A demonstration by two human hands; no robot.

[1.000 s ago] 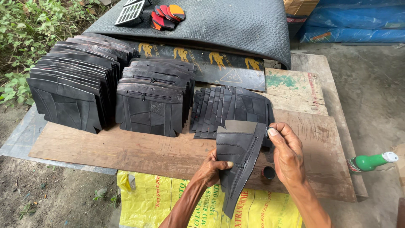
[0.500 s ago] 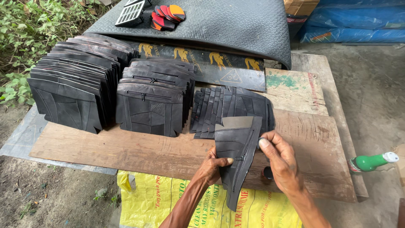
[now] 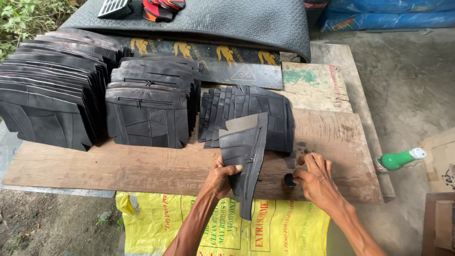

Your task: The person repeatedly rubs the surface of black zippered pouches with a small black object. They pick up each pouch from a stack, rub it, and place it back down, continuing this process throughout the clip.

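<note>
My left hand [image 3: 222, 178] grips a black leather panel [image 3: 244, 156] with a zip running down it, holding it upright over the near edge of the wooden board [image 3: 142, 166]. My right hand [image 3: 315, 178] has come down on the board to the right of the panel, fingers curled around a small dark round object [image 3: 289, 180]. Just behind the panel lies a fanned row of similar black pieces [image 3: 251, 116].
Two tall stacks of black zipped panels [image 3: 52, 90] [image 3: 149, 106] fill the board's left half. A green bottle with a white cap [image 3: 397, 160] lies at the right edge. A grey textured mat [image 3: 227, 19] is behind, a yellow sack [image 3: 208, 227] below.
My right hand let go of the panel's right edge and dropped to the board onto the small dark object. My left hand keeps the panel, now a little more upright.
</note>
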